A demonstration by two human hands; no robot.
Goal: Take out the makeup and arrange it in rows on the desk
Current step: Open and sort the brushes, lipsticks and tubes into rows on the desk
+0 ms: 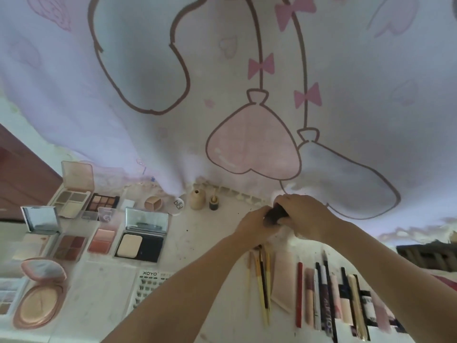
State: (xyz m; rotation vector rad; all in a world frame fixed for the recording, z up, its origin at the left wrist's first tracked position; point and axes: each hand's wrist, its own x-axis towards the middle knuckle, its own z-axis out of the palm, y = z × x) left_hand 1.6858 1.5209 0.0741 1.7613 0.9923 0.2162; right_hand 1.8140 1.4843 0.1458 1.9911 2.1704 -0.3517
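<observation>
Both hands meet over the middle of the white desk (pixel 205 243). My left hand (pixel 252 225) and my right hand (pixel 303 215) together grip a small dark object (pixel 275 214); it is mostly hidden by my fingers. Open palettes lie in rows at the left: an eyeshadow palette (pixel 102 203), a blush palette (pixel 102 240) and a black powder compact (pixel 141 245). A round pink compact (pixel 40 304) lies open at the lower left. Brushes (pixel 263 288) and a row of lipsticks and pencils (pixel 331 300) lie side by side at the lower right.
A white curtain (pixel 222 82) with pink hearts and bows hangs behind the desk. A beige bottle (pixel 197 199) and a small dark bottle (pixel 214 203) stand at the back. A lash sheet marked XOYO (pixel 150 283) lies near my left forearm.
</observation>
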